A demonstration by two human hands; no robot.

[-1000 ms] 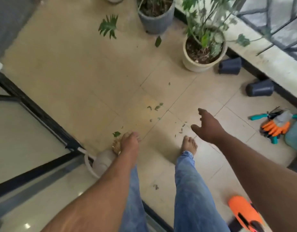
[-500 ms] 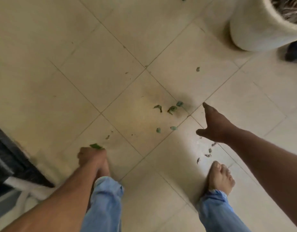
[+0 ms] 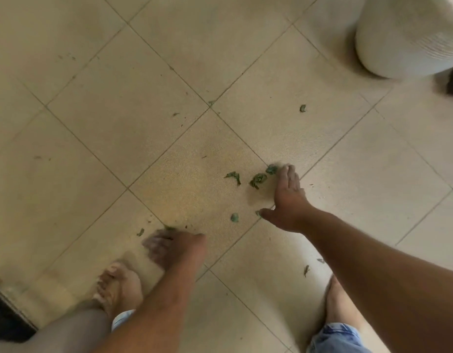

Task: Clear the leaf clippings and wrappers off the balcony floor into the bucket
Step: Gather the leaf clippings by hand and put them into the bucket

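Right hand (image 3: 288, 197), fingers (image 3: 286, 174) straight, touches leaf clippings (image 3: 258, 180), well apart from pot (image 3: 398, 47).

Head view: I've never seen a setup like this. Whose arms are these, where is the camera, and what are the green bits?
No machine here: a person wears a camera on the head, looking down, so everything is seen from above, their bare feet included. There is only this one view. The right hand is open, its fingers stretched out toward a cluster of green leaf clippings on the tiled floor. The left hand is blurred, fingers bent down at the floor beside another green scrap; whether it holds anything cannot be told. One more clipping lies apart, nearer the white pot at top right. No bucket shows in this picture.
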